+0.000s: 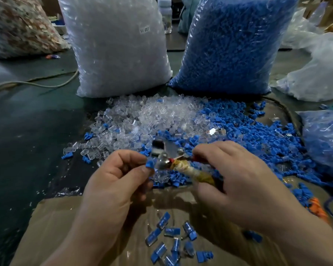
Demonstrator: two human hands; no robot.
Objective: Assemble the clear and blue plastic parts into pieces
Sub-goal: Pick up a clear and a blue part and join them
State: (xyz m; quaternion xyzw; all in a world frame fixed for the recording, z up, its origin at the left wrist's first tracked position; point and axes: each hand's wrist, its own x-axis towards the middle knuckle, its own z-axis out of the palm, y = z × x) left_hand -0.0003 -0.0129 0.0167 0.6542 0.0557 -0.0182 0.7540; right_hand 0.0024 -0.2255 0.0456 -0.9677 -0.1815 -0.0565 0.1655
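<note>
The left hand point(112, 181) pinches a blue part point(150, 163) touching a clear part point(160, 161). The right hand point(238, 179) grips a taped tool point(192, 170) beside them. Behind, a clear pile point(142, 116) and a blue pile point(248, 131) lie on the table point(27, 131). Pieces point(171, 239) rest on cardboard point(65, 227).

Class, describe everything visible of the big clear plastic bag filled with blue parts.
The big clear plastic bag of blue parts stands upright on the dark table, back right. Glossy crinkled film, packed full; its top is out of frame. Loose blue parts lie before its base; a bag of clear parts stands beside it.
</note>
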